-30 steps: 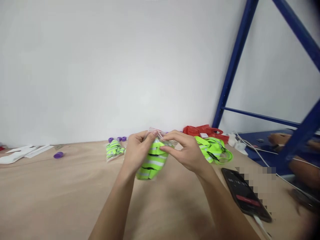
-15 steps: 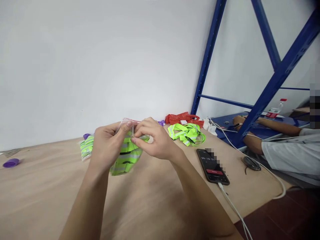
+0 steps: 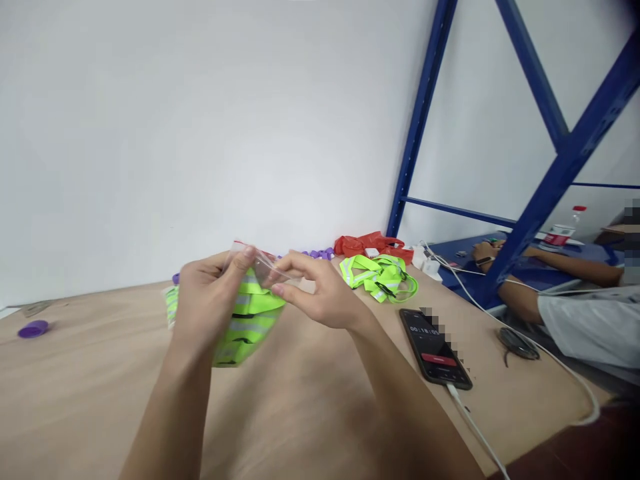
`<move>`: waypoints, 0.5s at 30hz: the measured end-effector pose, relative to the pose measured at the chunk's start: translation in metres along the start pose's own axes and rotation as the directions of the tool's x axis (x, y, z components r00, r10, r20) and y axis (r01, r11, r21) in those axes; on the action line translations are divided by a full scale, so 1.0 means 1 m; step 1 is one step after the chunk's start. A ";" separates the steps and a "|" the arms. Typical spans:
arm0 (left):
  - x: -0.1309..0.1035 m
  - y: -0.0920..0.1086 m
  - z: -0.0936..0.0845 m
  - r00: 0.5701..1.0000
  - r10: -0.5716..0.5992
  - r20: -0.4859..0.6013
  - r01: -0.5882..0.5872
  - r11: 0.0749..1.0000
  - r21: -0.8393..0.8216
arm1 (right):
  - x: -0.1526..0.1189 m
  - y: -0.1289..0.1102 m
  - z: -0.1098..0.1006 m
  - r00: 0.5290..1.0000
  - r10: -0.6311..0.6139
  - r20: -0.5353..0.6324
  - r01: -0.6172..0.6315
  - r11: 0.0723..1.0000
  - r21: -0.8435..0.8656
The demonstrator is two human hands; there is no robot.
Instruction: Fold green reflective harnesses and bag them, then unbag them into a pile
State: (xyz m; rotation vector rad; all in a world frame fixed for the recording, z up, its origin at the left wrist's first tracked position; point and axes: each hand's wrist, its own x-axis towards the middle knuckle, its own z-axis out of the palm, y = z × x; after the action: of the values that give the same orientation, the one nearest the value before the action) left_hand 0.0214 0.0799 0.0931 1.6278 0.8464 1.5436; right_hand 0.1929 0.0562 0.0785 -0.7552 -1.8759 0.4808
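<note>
A clear zip-lock bag (image 3: pixel 253 313) with a red-lined top edge hangs between my hands, above the table. Folded neon-yellow straps with silver reflective stripes fill its lower part. My left hand (image 3: pixel 213 293) pinches the bag's upper left side, thumb on the near face. At the opposite top corner, my right hand (image 3: pixel 320 287) grips the clear plastic between thumb and fingers. Behind my left wrist, partly hidden, lies another packed bag of striped straps (image 3: pixel 171 305). A loose heap of neon-yellow reflective straps (image 3: pixel 377 275) rests beyond my right hand.
On the brown table (image 3: pixel 100 387) lie a purple cap (image 3: pixel 33 329), several small purple pieces (image 3: pixel 320 254), a red plastic bag (image 3: pixel 370 244), a phone (image 3: pixel 434 348) on a white cable and dark glasses (image 3: pixel 519 343). Past the blue rack (image 3: pixel 530 207), a co-worker's arms rest on a blue table.
My right hand has moved slightly right and down along the bag's top, stretching its corner outward. The bag's mouth now slopes down to the right. The view has shifted a little.
</note>
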 end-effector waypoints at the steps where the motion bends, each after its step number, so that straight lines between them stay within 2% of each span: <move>1: 0.001 -0.001 0.000 1.000 0.005 0.012 -0.005 1.000 0.012 | 0.000 0.000 -0.001 1.000 -0.009 -0.019 0.009 1.000 -0.011; 3: 0.002 -0.004 0.001 1.000 0.020 0.013 -0.020 0.999 0.042 | 0.000 -0.001 -0.001 0.994 -0.059 -0.089 0.052 0.995 -0.080; 5: 0.002 -0.006 0.001 0.999 0.050 -0.022 -0.049 0.997 0.059 | 0.000 0.000 -0.002 0.973 -0.101 -0.207 0.072 0.987 -0.141; 7: 0.002 -0.008 0.001 0.994 0.080 -0.081 -0.076 0.996 0.048 | 0.001 0.001 -0.002 0.946 -0.037 -0.323 0.008 0.996 -0.092; 9: 0.002 -0.008 0.001 0.983 0.107 -0.146 -0.105 0.994 0.017 | 0.002 0.004 -0.002 0.939 0.124 -0.322 -0.111 0.992 0.057; 11: 0.003 -0.009 0.001 0.971 0.125 -0.206 -0.130 0.991 -0.012 | 0.004 0.006 -0.002 0.936 0.244 -0.255 -0.198 0.961 0.194; 13: 0.004 -0.011 0.001 0.970 0.119 -0.212 -0.134 0.989 -0.057 | 0.005 0.008 -0.002 0.926 0.279 -0.255 -0.205 0.937 0.282; 15: 0.005 -0.013 0.002 0.981 0.092 -0.172 -0.116 0.984 -0.137 | 0.005 0.009 -0.003 0.912 0.278 -0.301 -0.165 0.922 0.352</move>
State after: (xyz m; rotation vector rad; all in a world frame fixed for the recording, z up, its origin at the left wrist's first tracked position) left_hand 0.0235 0.0906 0.0846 1.4740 0.7240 1.7902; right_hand 0.1966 0.0663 0.0778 -0.7814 -1.3465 0.7290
